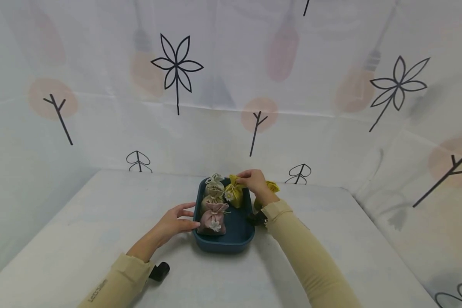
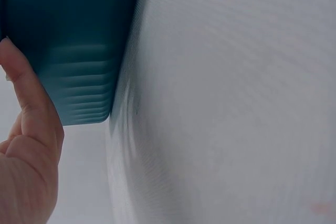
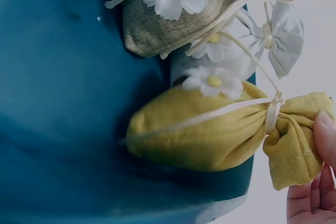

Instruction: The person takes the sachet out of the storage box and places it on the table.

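A dark blue tray (image 1: 241,239) stands on the white desk (image 1: 100,222), near the middle. Inside the tray there are several small cloth pouches, each tied at the neck and with a small white flower. The pink pouch (image 1: 213,219) lies at the near end of the tray, a beige pouch (image 1: 211,201) is behind it, and a pale grey pouch (image 1: 214,184) is at the far end.

The right hand (image 1: 254,182) reaches over the far right part of the tray. Its fingers (image 3: 323,145) pinch the gathered top of the yellow pouch (image 1: 234,194), which rests in the tray beside the beige and grey ones. Another yellow pouch (image 1: 271,187) lies on the desk just outside the tray, partly hidden behind the right wrist.

The left hand (image 1: 177,220) is at the left side of the tray. Its fingers are relaxed and a little spread, and the thumb (image 2: 23,87) touches the outer wall of the tray.
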Demonstrator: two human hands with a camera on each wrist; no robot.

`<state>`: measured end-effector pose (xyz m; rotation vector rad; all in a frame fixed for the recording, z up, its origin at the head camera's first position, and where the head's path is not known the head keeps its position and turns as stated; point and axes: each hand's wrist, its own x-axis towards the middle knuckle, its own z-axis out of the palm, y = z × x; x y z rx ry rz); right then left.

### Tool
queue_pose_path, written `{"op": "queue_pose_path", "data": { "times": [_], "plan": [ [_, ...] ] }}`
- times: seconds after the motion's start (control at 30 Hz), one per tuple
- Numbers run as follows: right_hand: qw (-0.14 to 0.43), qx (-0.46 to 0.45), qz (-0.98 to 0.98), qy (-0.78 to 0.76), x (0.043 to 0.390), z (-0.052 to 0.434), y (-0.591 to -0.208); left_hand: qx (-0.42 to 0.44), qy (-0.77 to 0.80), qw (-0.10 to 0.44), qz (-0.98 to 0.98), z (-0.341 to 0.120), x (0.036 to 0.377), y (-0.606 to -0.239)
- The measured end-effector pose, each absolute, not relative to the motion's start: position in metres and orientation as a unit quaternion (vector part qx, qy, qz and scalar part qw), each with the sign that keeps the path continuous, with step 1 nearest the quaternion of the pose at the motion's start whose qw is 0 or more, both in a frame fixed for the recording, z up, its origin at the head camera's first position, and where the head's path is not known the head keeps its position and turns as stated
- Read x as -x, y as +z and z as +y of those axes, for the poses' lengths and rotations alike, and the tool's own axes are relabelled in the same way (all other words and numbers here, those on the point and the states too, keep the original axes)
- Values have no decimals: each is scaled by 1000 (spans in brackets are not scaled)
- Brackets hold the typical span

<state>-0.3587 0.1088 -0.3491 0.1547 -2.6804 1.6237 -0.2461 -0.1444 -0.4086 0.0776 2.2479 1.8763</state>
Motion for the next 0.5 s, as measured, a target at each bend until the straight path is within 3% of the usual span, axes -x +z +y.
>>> {"op": "queue_pose_path", "data": {
  "times": [0.5],
  "plan": [
    [20, -60, -837, 544, 341, 110, -332, -39, 651, 107, 751, -145, 246, -411]
  ]
}}
